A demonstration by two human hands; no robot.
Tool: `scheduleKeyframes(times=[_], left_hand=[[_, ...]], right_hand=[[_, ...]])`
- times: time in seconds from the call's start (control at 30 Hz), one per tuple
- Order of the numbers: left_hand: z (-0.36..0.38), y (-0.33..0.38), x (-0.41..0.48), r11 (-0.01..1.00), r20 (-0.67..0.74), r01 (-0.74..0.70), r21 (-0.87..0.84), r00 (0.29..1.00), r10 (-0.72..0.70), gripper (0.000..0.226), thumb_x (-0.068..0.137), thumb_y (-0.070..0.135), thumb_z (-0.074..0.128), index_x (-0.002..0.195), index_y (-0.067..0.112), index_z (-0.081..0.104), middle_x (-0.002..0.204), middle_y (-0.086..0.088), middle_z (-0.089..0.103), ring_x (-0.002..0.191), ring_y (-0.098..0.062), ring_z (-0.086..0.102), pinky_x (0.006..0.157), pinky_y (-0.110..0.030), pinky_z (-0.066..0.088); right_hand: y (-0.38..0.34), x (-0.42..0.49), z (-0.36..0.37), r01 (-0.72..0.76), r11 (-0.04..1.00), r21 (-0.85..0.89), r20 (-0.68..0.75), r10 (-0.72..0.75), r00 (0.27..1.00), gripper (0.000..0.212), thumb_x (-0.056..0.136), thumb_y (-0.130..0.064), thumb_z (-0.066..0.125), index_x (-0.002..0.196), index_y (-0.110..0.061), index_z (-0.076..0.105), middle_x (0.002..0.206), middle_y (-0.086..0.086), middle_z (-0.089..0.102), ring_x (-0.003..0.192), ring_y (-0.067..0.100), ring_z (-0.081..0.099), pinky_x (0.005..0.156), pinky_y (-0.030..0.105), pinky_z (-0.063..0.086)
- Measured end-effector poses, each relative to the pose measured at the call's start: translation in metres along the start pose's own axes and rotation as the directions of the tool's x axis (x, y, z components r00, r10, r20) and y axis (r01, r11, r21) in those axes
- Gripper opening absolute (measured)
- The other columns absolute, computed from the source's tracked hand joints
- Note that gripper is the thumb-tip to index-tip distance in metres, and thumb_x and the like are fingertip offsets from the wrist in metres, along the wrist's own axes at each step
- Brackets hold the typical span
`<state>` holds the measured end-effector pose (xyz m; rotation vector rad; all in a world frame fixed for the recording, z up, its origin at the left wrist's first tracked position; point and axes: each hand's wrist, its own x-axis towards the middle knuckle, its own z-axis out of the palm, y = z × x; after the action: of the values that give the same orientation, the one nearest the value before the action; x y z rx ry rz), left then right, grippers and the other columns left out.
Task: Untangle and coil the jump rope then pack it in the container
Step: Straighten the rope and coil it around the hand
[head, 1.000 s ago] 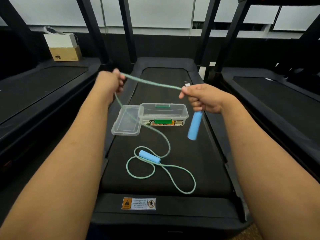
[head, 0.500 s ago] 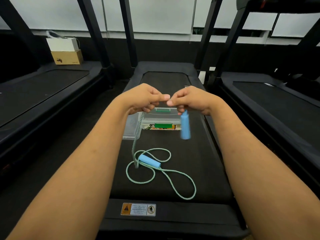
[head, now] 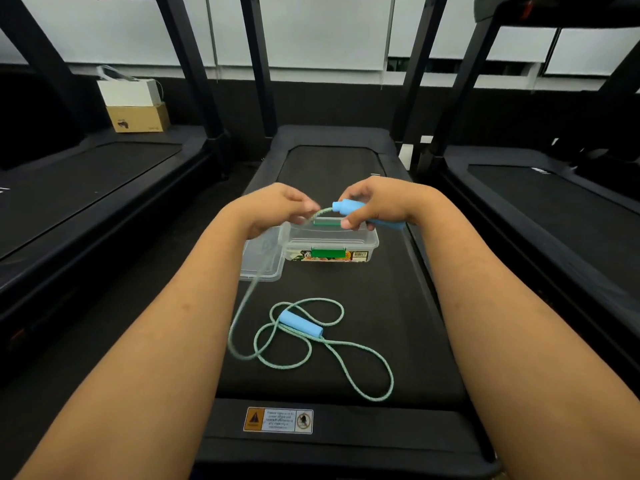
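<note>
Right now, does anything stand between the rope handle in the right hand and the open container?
Nothing visible does. The right hand grips the blue handle above the container, whose lid lies off at its left. The left hand pinches the rope close by.

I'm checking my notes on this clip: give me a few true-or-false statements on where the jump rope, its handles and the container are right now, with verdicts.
1. The right hand grips one blue handle. True.
2. The second handle is already in the container. False: it lies on the treadmill belt, among loops of the rope.
3. The lid is closed on the container. False: it lies on the belt beside the open container.
4. The left hand holds the rope close to the gripped handle. True.
</note>
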<state>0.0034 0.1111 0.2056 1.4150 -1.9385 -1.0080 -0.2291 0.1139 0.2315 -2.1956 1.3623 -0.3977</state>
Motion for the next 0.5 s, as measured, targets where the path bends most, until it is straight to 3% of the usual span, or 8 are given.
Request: scheduleKeyframes(times=[0.07,0.13,0.17,0.27,0.4,0.5], left_hand=[[0.010,0.006,0.000,0.978,0.151,-0.041,-0.206,0.986,0.073,0.027,0.100,0.029,0.058,0.117,0.012,0.070,0.109,-0.004,0.075,0.105,-0.017,0.070,0.095,-0.031,0.049],[0.017,0.007,0.003,0.945,0.143,-0.069,-0.321,0.982,0.120,0.023,0.098,0.022,0.061,0.110,0.004,0.071,0.092,-0.008,0.071,0.079,-0.015,0.070,0.086,-0.033,0.054],[0.017,0.007,0.004,0.935,0.099,-0.081,-0.345,0.987,0.123,0.019,0.097,0.017,0.062,0.105,0.002,0.072,0.081,-0.008,0.064,0.063,-0.011,0.060,0.075,-0.031,0.053],[0.013,0.000,0.007,0.946,-0.027,-0.131,-0.298,0.991,0.129,0.018,0.096,0.018,0.064,0.100,0.005,0.076,0.067,-0.002,0.050,0.053,-0.007,0.035,0.054,-0.023,0.035],[0.005,-0.003,0.005,0.979,-0.211,-0.150,-0.138,0.970,0.119,0.022,0.086,0.037,0.075,0.086,0.015,0.079,0.065,0.000,0.057,0.057,-0.007,0.045,0.058,-0.024,0.040],[0.009,0.001,0.004,0.978,-0.221,-0.169,-0.122,0.965,0.139,0.026,0.086,0.039,0.074,0.087,0.014,0.078,0.067,-0.002,0.054,0.057,-0.010,0.042,0.057,-0.024,0.038]], right_hand=[[-0.008,0.003,0.000,-0.009,0.996,-0.090,-0.029,0.007,1.000,0.022,0.079,-0.029,0.082,0.099,-0.027,0.071,0.088,0.000,0.074,0.066,0.011,0.063,0.075,0.033,0.053],[-0.011,0.003,-0.002,-0.030,0.988,-0.152,-0.063,0.021,0.998,0.023,0.078,-0.031,0.083,0.097,-0.027,0.070,0.084,-0.003,0.071,0.065,0.012,0.062,0.072,0.032,0.049],[-0.010,0.002,-0.002,-0.036,0.987,-0.159,-0.076,0.024,0.997,0.024,0.078,-0.032,0.083,0.099,-0.027,0.070,0.084,-0.004,0.069,0.066,0.012,0.062,0.070,0.031,0.048],[-0.003,-0.002,-0.004,-0.037,0.992,-0.121,-0.076,0.028,0.997,0.027,0.081,-0.033,0.081,0.104,-0.026,0.070,0.087,-0.003,0.068,0.072,0.013,0.060,0.074,0.032,0.048],[0.006,-0.001,-0.005,-0.069,0.990,-0.120,-0.105,0.057,0.993,0.025,0.081,-0.036,0.081,0.101,-0.032,0.068,0.097,0.002,0.068,0.085,0.020,0.062,0.083,0.041,0.052],[0.003,-0.001,-0.006,-0.072,0.974,-0.216,-0.146,0.041,0.988,0.026,0.080,-0.036,0.081,0.101,-0.034,0.066,0.099,-0.004,0.063,0.095,0.023,0.061,0.086,0.043,0.048]])
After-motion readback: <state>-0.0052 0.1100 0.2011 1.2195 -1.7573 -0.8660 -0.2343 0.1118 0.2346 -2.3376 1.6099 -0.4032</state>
